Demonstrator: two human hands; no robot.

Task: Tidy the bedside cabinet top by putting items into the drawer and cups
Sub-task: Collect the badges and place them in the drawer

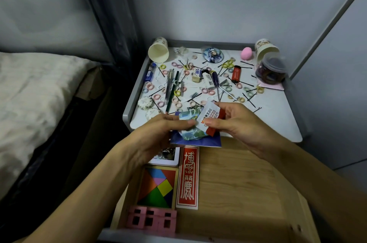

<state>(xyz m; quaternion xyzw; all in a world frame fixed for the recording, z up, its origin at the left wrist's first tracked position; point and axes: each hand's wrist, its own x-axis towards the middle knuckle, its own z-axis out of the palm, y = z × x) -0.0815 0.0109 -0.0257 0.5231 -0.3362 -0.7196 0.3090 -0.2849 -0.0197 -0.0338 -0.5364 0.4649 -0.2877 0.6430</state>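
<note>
Above the front edge of the cabinet top [278, 115], my left hand [158, 133] grips a blue-green printed packet [190, 121] over a dark blue card [210, 140]. My right hand [236, 121] pinches a white and red sachet [210, 117] that touches the packet. The wooden drawer [238, 183] stands open below, holding a tangram box [156, 187], a red seal card [187, 177], a white tablet-like item [168, 157] and a pink block [152, 219]. Two paper cups [158, 52] [266, 49] lie tipped at the back corners.
Several hair ties, hairpins, pens [171, 90], a screwdriver [216, 84], a red lighter [236, 73], an eraser [196, 75], a badge [213, 55], a pink sponge [246, 53] and a clear jar [272, 70] clutter the top. A bed [35, 93] lies to the left.
</note>
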